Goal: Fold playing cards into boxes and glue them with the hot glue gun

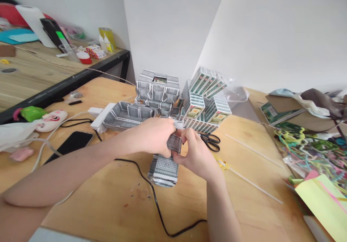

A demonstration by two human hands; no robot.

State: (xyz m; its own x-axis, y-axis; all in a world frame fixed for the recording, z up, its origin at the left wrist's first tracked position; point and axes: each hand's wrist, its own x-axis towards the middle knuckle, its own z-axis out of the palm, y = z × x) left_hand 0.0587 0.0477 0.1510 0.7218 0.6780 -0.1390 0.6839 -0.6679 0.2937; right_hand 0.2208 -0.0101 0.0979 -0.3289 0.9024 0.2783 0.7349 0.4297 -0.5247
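Note:
My left hand [159, 135] is closed round the upper part of a grey patterned playing card piece [174, 143]. From the other side, my right hand [196, 154] pinches the same piece between thumb and fingers. Below both hands lies a block of grey playing cards [166, 169] with the same print; whether it is joined to the held piece I cannot tell. Behind my left hand sits an open tray-like form built of cards [121, 116]. A larger card structure [158, 88] stands at the back. My fingers partly hide the held piece.
Several card boxes [193, 106] are stacked behind my right hand, with black scissors [211, 141] before them. A glue gun [222, 163], black cable [155, 198] and phone [72, 146] lie on the table. Pipe cleaners [317, 148] and yellow paper [324, 202] fill the right side.

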